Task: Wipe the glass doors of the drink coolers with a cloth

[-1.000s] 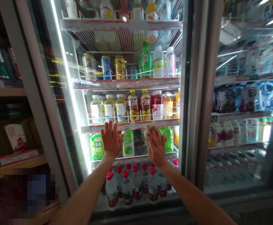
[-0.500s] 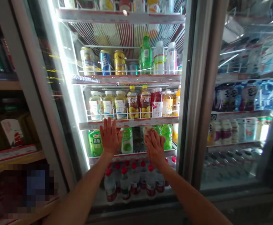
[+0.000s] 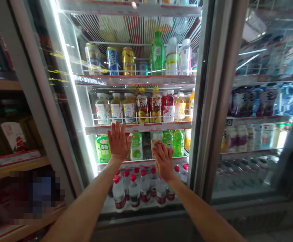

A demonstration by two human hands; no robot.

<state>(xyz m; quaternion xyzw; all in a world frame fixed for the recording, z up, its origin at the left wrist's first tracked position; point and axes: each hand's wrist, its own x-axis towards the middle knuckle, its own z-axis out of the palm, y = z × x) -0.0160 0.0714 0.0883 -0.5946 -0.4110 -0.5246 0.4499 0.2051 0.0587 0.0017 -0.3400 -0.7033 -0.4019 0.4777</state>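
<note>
My left hand point(image 3: 119, 143) lies flat against the glass door point(image 3: 146, 210) of a lit drinks fridge, fingers spread and pointing up, holding nothing. To its right, my right hand point(image 3: 163, 159) presses a crumpled, pale cloth point(image 3: 156, 145) to the same glass; part of the cloth is hidden under the fingers. Behind the glass, near my hands, stand green bottles point(image 3: 178, 143), a green-labelled bottle point(image 3: 136, 146) and a green pack point(image 3: 102, 148). Bottles with red caps point(image 3: 134, 193) fill the bottom level below my wrists.
Tea and juice bottles point(image 3: 142, 106) line the shelf above my hands, with cans point(image 3: 128, 61) higher up. A metal door frame point(image 3: 212, 101) borders the glass on the right, beside another fridge with bottles. Wooden shelves point(image 3: 17, 168) with boxed goods stand at the left.
My right hand and the cloth have slid slightly left and down across the glass. My left hand stays flat in place. The view has tilted down a little.
</note>
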